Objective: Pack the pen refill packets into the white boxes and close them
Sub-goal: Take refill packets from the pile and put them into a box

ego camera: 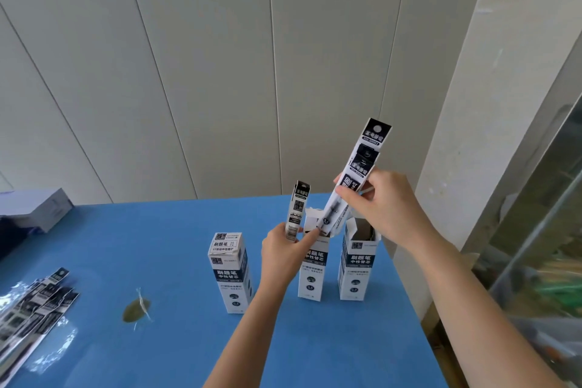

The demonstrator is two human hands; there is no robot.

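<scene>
Three tall white boxes stand upright on the blue table (176,261). The left box (231,274) has its top shut. The middle box (311,274) and the right box (357,264) have their tops open. My right hand (374,201) grips a bunch of black-and-white refill packets (362,167), tilted, with the lower ends at the mouth of the middle box. My left hand (285,249) holds one more refill packet (297,208) upright, and its forefinger touches the middle box's top edge.
A heap of several refill packets (34,305) in shiny wrap lies at the table's left edge. A brownish stain (135,309) marks the tabletop. A white carton (31,208) sits at the far left. A pale wall stands behind the table, a pillar to the right.
</scene>
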